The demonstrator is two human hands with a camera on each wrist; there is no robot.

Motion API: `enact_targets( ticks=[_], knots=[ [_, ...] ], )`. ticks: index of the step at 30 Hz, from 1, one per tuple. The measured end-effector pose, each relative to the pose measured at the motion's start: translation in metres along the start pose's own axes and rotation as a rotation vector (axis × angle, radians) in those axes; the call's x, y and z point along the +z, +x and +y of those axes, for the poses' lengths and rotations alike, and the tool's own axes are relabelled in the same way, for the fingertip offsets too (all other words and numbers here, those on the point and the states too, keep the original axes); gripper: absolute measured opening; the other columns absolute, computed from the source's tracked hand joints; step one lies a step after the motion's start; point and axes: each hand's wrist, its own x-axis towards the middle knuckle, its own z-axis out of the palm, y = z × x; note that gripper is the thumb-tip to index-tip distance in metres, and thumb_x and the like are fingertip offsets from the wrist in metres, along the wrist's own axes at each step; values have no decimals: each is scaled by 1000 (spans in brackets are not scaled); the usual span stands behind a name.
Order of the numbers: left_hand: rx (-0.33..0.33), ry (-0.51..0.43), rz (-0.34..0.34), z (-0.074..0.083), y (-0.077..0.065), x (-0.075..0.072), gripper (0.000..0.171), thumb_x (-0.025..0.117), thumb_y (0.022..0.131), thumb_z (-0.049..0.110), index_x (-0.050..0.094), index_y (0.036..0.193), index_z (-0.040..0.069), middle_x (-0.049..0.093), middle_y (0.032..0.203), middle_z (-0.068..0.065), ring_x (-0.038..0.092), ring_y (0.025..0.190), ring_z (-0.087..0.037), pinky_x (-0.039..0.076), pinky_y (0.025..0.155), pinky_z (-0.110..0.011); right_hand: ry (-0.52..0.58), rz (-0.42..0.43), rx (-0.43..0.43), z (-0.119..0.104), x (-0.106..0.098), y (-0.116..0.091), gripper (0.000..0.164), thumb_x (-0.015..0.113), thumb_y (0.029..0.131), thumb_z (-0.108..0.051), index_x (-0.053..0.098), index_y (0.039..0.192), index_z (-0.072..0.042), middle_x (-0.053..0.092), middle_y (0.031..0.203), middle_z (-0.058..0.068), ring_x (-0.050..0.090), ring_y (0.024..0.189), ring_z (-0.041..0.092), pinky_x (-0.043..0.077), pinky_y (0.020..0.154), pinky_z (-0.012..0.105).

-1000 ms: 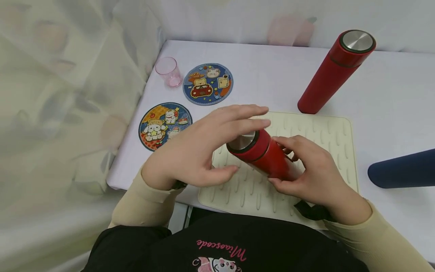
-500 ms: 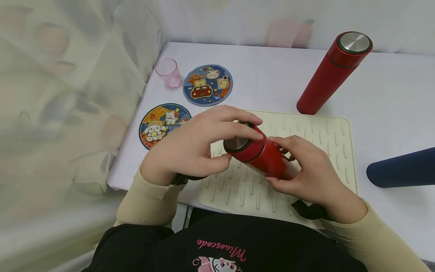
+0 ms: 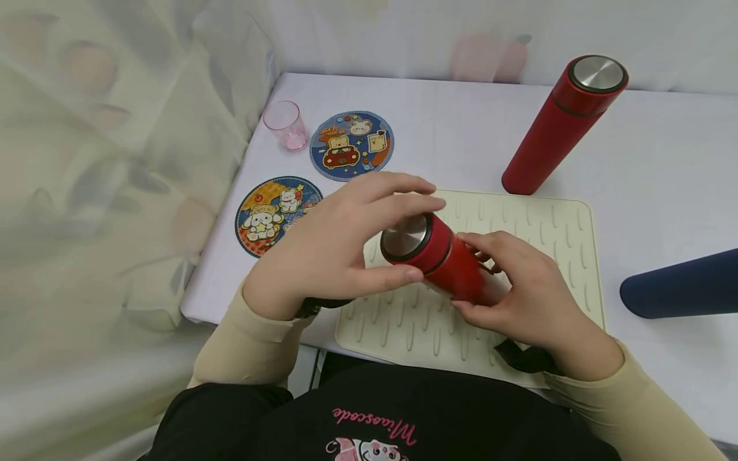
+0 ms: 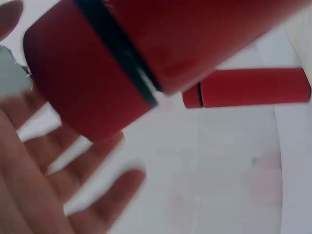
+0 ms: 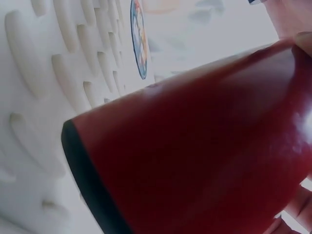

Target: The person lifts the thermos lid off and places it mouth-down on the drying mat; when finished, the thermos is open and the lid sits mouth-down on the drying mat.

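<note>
My right hand (image 3: 527, 294) grips the body of a red thermos (image 3: 464, 272), which leans over the cream ribbed mat (image 3: 423, 326). Its dark-ringed base shows close over the mat in the right wrist view, where the red body (image 5: 195, 141) fills much of the frame. Around the cap end, my left hand (image 3: 340, 250) has its fingers spread and fairly straight, with the thumb at the cap's near side. The steel-topped cap (image 3: 406, 238) sits on the thermos. In the left wrist view the fingers (image 4: 92, 161) fan out beside the red cap (image 4: 83, 73).
Another red thermos (image 3: 553, 137) stands behind the mat on the right. A dark blue cylinder (image 3: 683, 285) is at the right edge, partly out of frame. Two round cartoon coasters (image 3: 352, 146) and a pink clear cup (image 3: 286, 125) are at the left, near a hanging curtain (image 3: 115, 192).
Half a second ago the left fingers were bent onto the cap; now they have straightened and spread off it, the thumb shifting right. The right hand keeps its hold.
</note>
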Motion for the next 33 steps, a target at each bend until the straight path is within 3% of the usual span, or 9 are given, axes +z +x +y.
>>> enact_targets(
  ticks=[4,9,15,21,24,27,30,33],
  knots=[
    [134,-160,-68,-3,-3,-1,59,62,85,-1,70,143,6,59,158,-16,53,150,-28,47,121,-44,-3,3,5,1,0,-1,93,102,62,-16,66,147,-8,78,121,5,70,99,17,62,74,31],
    [125,-179,-75,-5,-4,-1,60,55,82,-10,73,137,6,62,154,-15,56,147,-27,50,116,-41,-6,-5,10,2,0,-2,93,102,62,-17,66,147,-8,78,122,5,70,99,18,62,74,31],
    [54,-161,-32,-7,-4,-2,52,71,86,6,74,138,8,68,144,-10,62,134,-21,56,102,-38,-2,-18,32,0,2,-2,92,103,63,-17,67,147,-8,78,122,5,71,97,17,63,73,37],
    [-100,39,36,-4,-3,2,49,85,90,40,76,129,12,75,114,0,68,101,-12,57,81,-34,12,-32,34,-2,3,-3,94,103,62,-15,66,148,-8,77,121,6,71,96,17,65,71,41],
    [-133,106,54,-4,-3,6,54,86,90,49,75,128,12,75,109,0,69,99,-14,58,81,-36,10,-32,31,-2,4,-3,93,103,62,-16,66,147,-8,77,121,5,71,96,17,65,72,41],
    [-79,54,61,-6,-5,5,58,85,90,44,73,136,12,74,128,-5,68,118,-18,58,96,-40,4,-22,26,-1,3,-4,93,103,62,-16,66,147,-7,77,120,6,70,96,16,64,72,38],
    [43,-78,33,-8,-7,3,54,75,91,22,71,143,9,63,153,-13,58,143,-24,51,113,-45,-2,-13,20,0,3,-4,93,102,62,-16,66,148,-7,77,120,6,69,96,16,63,73,35],
    [132,-178,-19,-10,-9,2,58,61,85,1,73,140,8,58,160,-18,52,151,-29,48,119,-46,-7,-14,20,1,2,-4,93,102,63,-16,65,148,-8,77,120,6,69,96,16,63,72,36]
  ],
)
